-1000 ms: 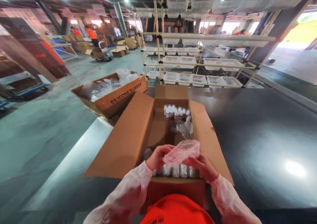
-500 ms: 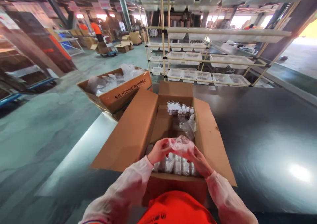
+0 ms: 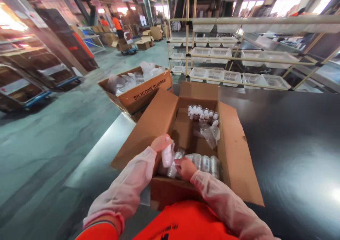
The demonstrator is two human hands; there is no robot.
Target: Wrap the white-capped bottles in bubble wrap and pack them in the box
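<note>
My left hand (image 3: 160,143) is closed on a wrapped bottle (image 3: 167,156), held upright near the left wall of the open cardboard box (image 3: 186,190). Inside the near end of the box, my right hand (image 3: 186,168) has its fingers bent at the wrapped bottles beside the held one; whether it grips one is hard to tell. Several wrapped bottles (image 3: 205,163) stand in a row to its right. White-capped bottles (image 3: 202,113) are grouped at the far end, with a loose clear plastic bag (image 3: 211,135) just in front of them.
A second box (image 3: 151,90) marked SILICONE RUBBER, full of clear plastic bags, sits at the back left. The dark tabletop (image 3: 289,137) extends right. Behind it stands a rack with white baskets (image 3: 223,54). A person (image 3: 117,23) is far off beside a cart.
Both hands were together above the box on a wrapped item. Now they are apart and lower, the left with the wrapped bottle at the left wall. The view has shifted right.
</note>
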